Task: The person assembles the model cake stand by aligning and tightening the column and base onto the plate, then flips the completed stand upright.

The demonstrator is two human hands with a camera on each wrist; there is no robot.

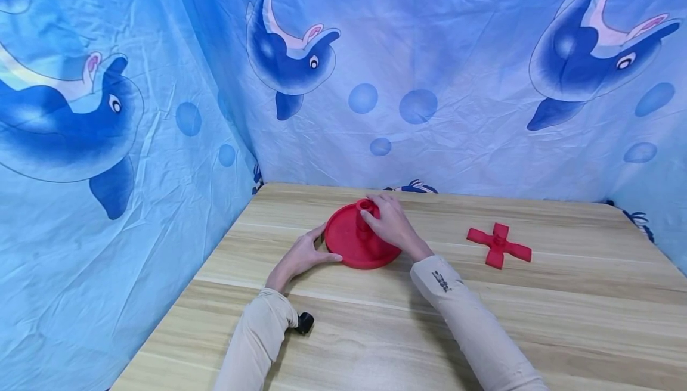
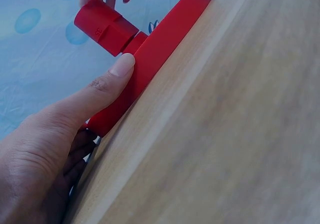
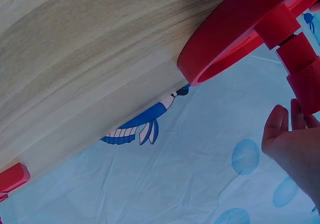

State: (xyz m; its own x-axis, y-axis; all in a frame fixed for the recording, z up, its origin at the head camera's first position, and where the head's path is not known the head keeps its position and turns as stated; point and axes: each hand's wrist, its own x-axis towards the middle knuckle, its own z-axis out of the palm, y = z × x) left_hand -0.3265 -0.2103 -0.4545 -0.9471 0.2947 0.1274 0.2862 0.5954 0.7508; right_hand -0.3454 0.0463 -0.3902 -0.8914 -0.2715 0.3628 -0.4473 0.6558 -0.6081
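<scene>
A red round base with a raised rim (image 1: 339,247) lies flat on the wooden table. My left hand (image 1: 305,257) grips its left edge, the thumb against the near side of the rim. From the base's middle rises a short red stub (image 3: 276,25), and a red hollow cylinder (image 1: 363,224) stands on it, with a narrow dark gap between the two in the right wrist view. Around the cylinder's upper end, my right hand (image 1: 394,224) holds it between thumb and fingers. The left wrist view shows small raised marks on the cylinder (image 2: 102,27).
To the right on the table (image 1: 579,319) lies a red four-armed cross piece (image 1: 498,242) with a raised centre. A small black device (image 1: 305,323) sits at the left sleeve. Blue dolphin-print cloth (image 1: 456,158) hangs behind the table and along its left side.
</scene>
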